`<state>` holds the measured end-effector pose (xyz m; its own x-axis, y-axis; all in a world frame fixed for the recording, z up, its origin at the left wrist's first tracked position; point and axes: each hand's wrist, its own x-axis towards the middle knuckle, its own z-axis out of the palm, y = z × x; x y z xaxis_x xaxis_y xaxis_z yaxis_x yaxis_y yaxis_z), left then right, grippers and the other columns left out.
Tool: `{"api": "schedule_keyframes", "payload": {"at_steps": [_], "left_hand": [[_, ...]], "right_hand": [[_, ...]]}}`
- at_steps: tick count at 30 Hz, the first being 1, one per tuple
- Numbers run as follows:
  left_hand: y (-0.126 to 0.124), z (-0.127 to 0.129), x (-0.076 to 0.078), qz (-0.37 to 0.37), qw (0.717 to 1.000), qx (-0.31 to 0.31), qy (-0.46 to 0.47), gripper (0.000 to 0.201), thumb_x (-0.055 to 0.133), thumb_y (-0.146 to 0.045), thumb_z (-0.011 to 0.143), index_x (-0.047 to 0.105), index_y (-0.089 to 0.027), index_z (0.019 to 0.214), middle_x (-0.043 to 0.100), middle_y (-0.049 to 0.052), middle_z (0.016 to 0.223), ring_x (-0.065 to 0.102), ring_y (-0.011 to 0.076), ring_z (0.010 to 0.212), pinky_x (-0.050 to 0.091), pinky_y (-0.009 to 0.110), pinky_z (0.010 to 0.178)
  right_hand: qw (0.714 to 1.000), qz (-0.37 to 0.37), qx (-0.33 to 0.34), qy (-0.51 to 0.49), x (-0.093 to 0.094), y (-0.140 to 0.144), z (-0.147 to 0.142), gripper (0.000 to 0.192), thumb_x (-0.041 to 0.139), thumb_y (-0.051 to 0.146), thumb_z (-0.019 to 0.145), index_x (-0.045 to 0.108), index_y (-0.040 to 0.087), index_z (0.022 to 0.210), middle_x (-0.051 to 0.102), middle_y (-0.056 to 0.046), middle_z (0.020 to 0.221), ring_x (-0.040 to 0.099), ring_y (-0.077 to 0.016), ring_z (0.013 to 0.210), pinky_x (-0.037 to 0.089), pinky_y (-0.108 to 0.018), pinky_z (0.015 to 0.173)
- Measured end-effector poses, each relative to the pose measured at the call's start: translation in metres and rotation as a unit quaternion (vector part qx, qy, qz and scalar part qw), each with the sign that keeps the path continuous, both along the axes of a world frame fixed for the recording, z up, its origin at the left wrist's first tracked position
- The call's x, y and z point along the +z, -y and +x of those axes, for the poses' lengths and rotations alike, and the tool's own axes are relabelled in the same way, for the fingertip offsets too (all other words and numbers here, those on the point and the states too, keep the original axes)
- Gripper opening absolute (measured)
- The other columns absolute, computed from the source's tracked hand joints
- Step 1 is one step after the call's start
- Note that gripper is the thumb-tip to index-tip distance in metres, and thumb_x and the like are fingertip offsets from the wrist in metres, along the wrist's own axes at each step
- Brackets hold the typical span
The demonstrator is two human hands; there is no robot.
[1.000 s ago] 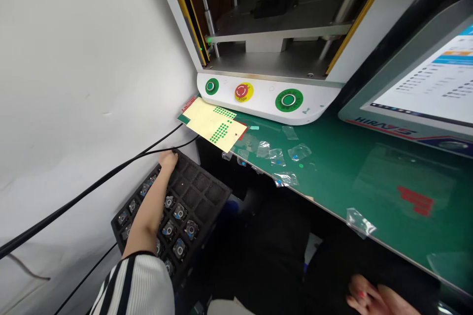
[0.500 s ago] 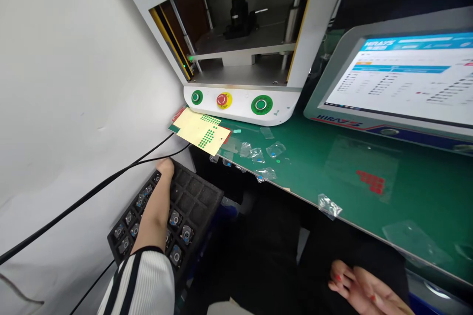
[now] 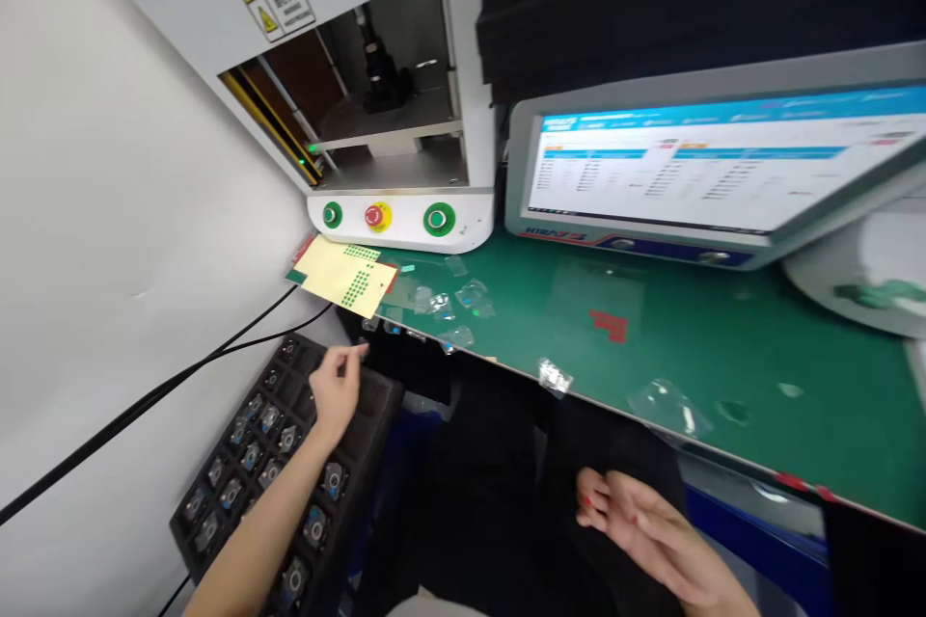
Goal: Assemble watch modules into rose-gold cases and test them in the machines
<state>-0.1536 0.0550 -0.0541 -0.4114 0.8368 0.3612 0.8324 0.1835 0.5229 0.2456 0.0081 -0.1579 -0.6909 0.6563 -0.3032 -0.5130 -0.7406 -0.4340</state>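
Note:
My left hand [image 3: 334,392] is lifted just over the far end of a black compartment tray [image 3: 377,397] beside my left knee. Its thumb and forefinger are pinched on what looks like a small dark part [image 3: 360,346]. Several round metal parts with blue spots [image 3: 269,448] sit in the tray's cells. My right hand [image 3: 647,528] rests palm up over my lap, below the green table's front edge [image 3: 651,429], with its fingers apart and nothing in it.
A white press machine [image 3: 405,217] with two green buttons and a red stop button stands at the table's back left. A tilted monitor [image 3: 687,174] is to its right. A yellow sheet with green dots [image 3: 337,272], clear film scraps [image 3: 463,297] and black cables [image 3: 180,371] are nearby.
My left hand has lifted from the tray's far corner and pulled back with its fingers pinched. My view swung right and up. The right hand came further into view.

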Motion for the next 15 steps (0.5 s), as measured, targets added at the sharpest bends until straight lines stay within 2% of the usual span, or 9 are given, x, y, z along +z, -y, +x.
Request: {"api": "schedule_keyframes", "payload": {"at_steps": [2, 4, 6, 8, 10, 12, 13, 15], "left_hand": [[-0.017, 0.048, -0.002, 0.037, 0.989, -0.134, -0.042, 0.032, 0.053, -0.038, 0.100, 0.070, -0.018, 0.083, 0.078, 0.007, 0.090, 0.074, 0.0205, 0.087, 0.059, 0.038, 0.089], [-0.041, 0.093, -0.004, 0.064, 0.965, -0.244, -0.079, 0.028, 0.053, -0.033, 0.100, 0.071, -0.020, 0.085, 0.079, 0.007, 0.094, 0.074, 0.0199, 0.091, 0.056, 0.038, 0.096], [-0.063, 0.130, -0.007, 0.076, 0.935, -0.327, -0.113, 0.024, 0.054, -0.027, 0.099, 0.071, -0.020, 0.085, 0.079, 0.007, 0.096, 0.075, 0.0193, 0.092, 0.056, 0.036, 0.098], [-0.077, 0.158, -0.012, 0.077, 0.910, -0.381, -0.144, 0.024, 0.054, -0.021, 0.098, 0.070, -0.018, 0.082, 0.079, 0.009, 0.093, 0.076, 0.0203, 0.089, 0.057, 0.035, 0.096], [-0.078, 0.174, -0.016, 0.069, 0.895, -0.409, -0.166, 0.021, 0.055, -0.019, 0.097, 0.071, -0.014, 0.084, 0.078, 0.015, 0.095, 0.076, 0.0247, 0.091, 0.057, 0.039, 0.094], [-0.070, 0.178, -0.016, 0.051, 0.888, -0.420, -0.178, 0.021, 0.058, -0.025, 0.096, 0.072, -0.009, 0.098, 0.075, 0.023, 0.106, 0.073, 0.0314, 0.101, 0.055, 0.046, 0.098], [-0.064, 0.177, -0.015, 0.038, 0.887, -0.424, -0.179, 0.027, 0.060, -0.029, 0.095, 0.070, -0.007, 0.108, 0.072, 0.025, 0.114, 0.070, 0.0337, 0.109, 0.052, 0.050, 0.101], [-0.049, 0.167, -0.011, 0.006, 0.886, -0.430, -0.172, 0.035, 0.061, -0.034, 0.095, 0.066, -0.011, 0.121, 0.068, 0.020, 0.126, 0.064, 0.0327, 0.120, 0.042, 0.055, 0.111]], "right_hand": [[1.000, 0.002, -0.014, 0.002, 0.003, 0.000, -0.003, 0.031, 0.086, 0.042, 0.070, 0.066, 0.018, 0.068, 0.060, -0.005, 0.085, 0.063, -0.0166, 0.082, 0.052, -0.032, 0.081], [0.999, 0.007, -0.030, 0.011, 0.005, 0.001, -0.005, 0.034, 0.087, 0.043, 0.068, 0.064, 0.018, 0.067, 0.060, -0.005, 0.085, 0.062, -0.0159, 0.080, 0.052, -0.032, 0.081], [0.999, 0.012, -0.046, 0.016, 0.007, 0.003, -0.006, 0.036, 0.088, 0.043, 0.067, 0.063, 0.017, 0.067, 0.060, -0.004, 0.085, 0.062, -0.0150, 0.079, 0.052, -0.032, 0.080], [0.998, 0.018, -0.059, 0.021, 0.010, 0.004, -0.006, 0.039, 0.088, 0.045, 0.066, 0.061, 0.017, 0.065, 0.059, -0.003, 0.083, 0.062, -0.0144, 0.078, 0.052, -0.032, 0.080], [0.997, 0.023, -0.068, 0.026, 0.011, 0.004, -0.006, 0.040, 0.089, 0.046, 0.065, 0.061, 0.017, 0.064, 0.059, -0.003, 0.083, 0.062, -0.0145, 0.077, 0.052, -0.032, 0.080], [0.997, 0.025, -0.069, 0.029, 0.012, 0.004, -0.005, 0.041, 0.089, 0.046, 0.065, 0.060, 0.017, 0.063, 0.059, -0.004, 0.082, 0.062, -0.0150, 0.077, 0.053, -0.033, 0.080], [0.997, 0.024, -0.067, 0.030, 0.012, 0.004, -0.003, 0.041, 0.089, 0.046, 0.065, 0.060, 0.016, 0.063, 0.059, -0.004, 0.081, 0.062, -0.0152, 0.076, 0.053, -0.033, 0.079], [0.998, 0.019, -0.057, 0.031, 0.011, 0.005, 0.001, 0.039, 0.088, 0.046, 0.065, 0.062, 0.017, 0.063, 0.059, -0.004, 0.081, 0.062, -0.0154, 0.076, 0.054, -0.032, 0.079]]}}
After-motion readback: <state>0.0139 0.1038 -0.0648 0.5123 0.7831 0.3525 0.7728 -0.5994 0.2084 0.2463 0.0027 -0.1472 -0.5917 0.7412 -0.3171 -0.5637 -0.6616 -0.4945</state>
